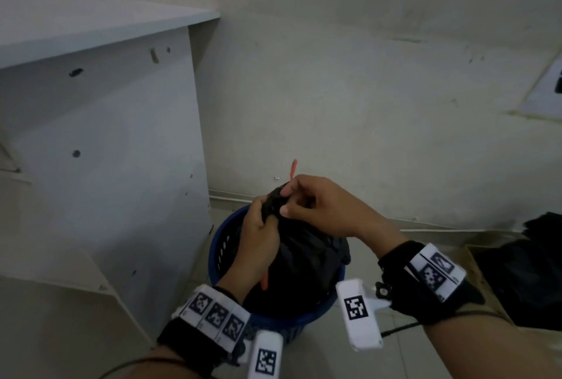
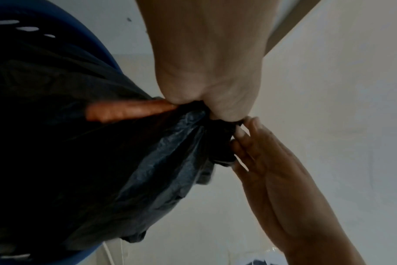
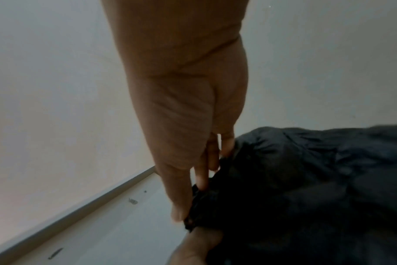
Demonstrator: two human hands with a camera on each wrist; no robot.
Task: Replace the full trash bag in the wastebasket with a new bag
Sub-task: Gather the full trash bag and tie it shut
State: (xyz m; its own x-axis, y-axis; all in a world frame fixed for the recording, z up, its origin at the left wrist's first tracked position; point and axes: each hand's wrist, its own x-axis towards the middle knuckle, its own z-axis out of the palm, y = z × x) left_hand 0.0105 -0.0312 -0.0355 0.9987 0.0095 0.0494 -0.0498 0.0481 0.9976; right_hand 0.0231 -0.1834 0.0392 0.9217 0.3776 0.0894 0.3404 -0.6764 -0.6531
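At far left a white cabinet (image 1: pixel 100 123) stands on the pale tiled floor (image 1: pixel 404 357), its side panel marked with dark holes, and the blue wastebasket (image 1: pixel 219 245) sits on the floor just beside that panel's lower right corner. The basket's slotted wall shows at its left rim. Inside it is the full black trash bag (image 1: pixel 307 269), bulging above the rim, its mouth gathered into a bunch at the top. The left hand (image 1: pixel 262 226) has its fingers curled round the gathered neck of the bag, and an orange-red drawstring (image 2: pixel 129 110) runs out from under that fist and down the bag's side. The right hand (image 1: pixel 322 205) meets it from the other side, thumb and fingertips pinching the same bunched plastic; another orange-red strip (image 1: pixel 293 169) sticks up above its fingers. Behind the basket a scuffed cream wall (image 1: pixel 349 89) meets the floor along a skirting line. At the right edge of the floor lies a crumpled heap of black plastic (image 1: pixel 529 269), well apart from the basket, and a white printed sheet (image 1: pixel 547 92) is on the wall above.
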